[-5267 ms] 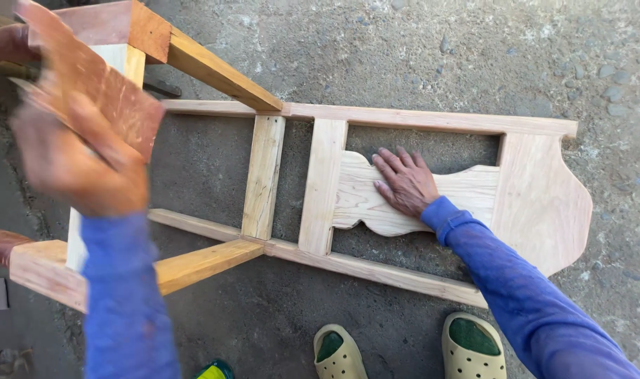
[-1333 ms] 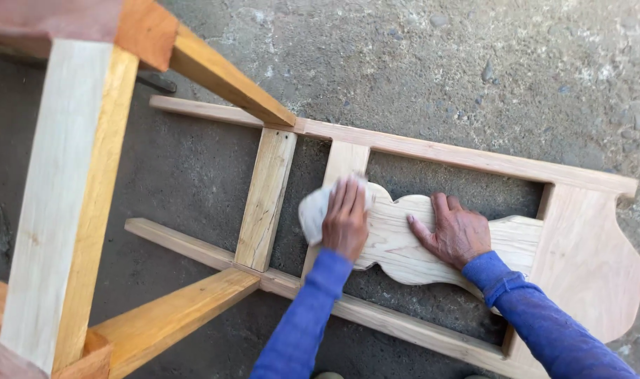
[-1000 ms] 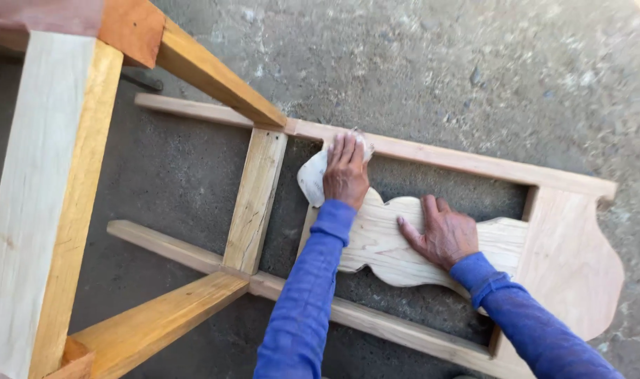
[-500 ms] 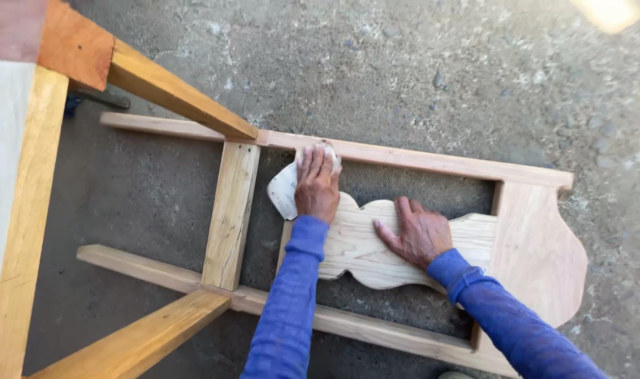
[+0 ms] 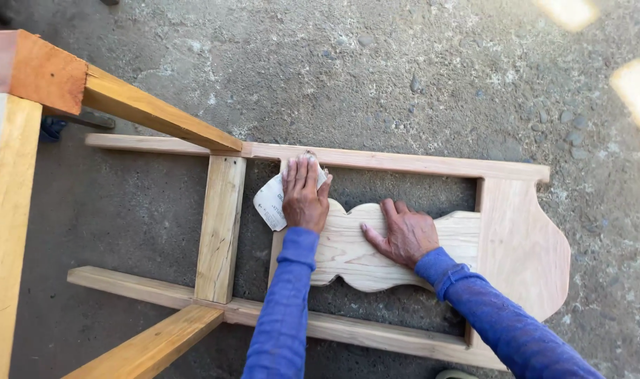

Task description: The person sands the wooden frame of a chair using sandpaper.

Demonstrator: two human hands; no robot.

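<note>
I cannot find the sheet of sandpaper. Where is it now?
In the head view, the sandpaper lies under the left hand, pressed on the wooden chair frame near its upper rail, left of the curved splat where the right hand rests.

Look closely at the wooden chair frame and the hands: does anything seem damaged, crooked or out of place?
Nothing stands out. The chair frame lies flat on the concrete floor with its rails straight and joints closed. The left hand presses a sheet of sandpaper on a crosspiece; the right hand rests flat on the curvy back panel.
</note>
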